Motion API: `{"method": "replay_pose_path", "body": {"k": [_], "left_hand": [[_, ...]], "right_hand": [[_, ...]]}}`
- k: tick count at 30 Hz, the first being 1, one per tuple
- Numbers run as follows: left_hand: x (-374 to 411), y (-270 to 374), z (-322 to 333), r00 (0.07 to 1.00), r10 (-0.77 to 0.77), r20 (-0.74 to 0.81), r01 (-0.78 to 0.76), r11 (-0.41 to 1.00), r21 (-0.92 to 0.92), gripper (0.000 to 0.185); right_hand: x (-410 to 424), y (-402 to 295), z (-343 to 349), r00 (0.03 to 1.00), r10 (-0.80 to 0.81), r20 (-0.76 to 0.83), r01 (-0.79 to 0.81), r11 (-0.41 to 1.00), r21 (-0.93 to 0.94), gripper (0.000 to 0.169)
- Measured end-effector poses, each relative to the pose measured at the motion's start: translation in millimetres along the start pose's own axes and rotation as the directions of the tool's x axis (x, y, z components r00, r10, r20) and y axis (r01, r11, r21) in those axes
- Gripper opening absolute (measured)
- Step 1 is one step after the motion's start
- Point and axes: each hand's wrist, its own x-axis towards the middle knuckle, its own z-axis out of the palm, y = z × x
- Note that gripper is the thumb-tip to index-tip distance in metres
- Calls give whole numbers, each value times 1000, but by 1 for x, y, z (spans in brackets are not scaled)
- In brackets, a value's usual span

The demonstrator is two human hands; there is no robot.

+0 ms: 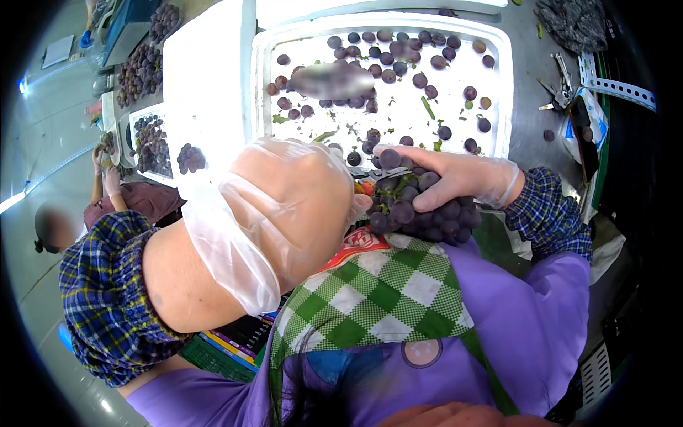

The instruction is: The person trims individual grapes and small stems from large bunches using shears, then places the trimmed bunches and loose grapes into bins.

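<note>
My left hand (293,197), in a clear plastic glove, is closed around small scissors (395,173). Their metal blades lie among the green stems of a bunch of dark purple grapes (448,219). A bit of orange-red, perhaps the handle, shows beside my fingers, which mostly hide the tool. Also gloved, my right hand (459,173) supports the bunch, thumb on the near side and fingers on the far side. The bunch is just in front of my chest, at the near edge of a white foam tray (507,107). Loose grapes (420,80) and stem scraps are scattered in that tray.
A white foam box (208,69) is to the left, with a small grape bunch (190,159) by it. Further left are more grapes (140,74) and a co-worker's gloved hands (112,179). Keys (560,85) and a dark plastic bag (573,24) lie on the metal table at right.
</note>
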Motion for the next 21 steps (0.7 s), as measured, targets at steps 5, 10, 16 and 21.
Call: {"method": "replay_pose_path", "body": {"k": [5,10,16,21], "left_hand": [[3,1,-11,1000,-7,-30,6,999,-36,32],[11,-11,-1,997,15,78,-13,1000,-19,33],[11,-29,16,994,49,102,-38,994,-103,35],[7,-33,25,999,-43,-1,42,969,-243,31]], "right_hand": [[3,0,0,1000,-16,24,16,1000,-20,101],[4,3,-2,999,-11,35,12,999,-35,100],[2,1,-2,999,-27,17,28,998,-57,98],[-2,0,-2,1000,22,-9,-22,1000,8,95]]}}
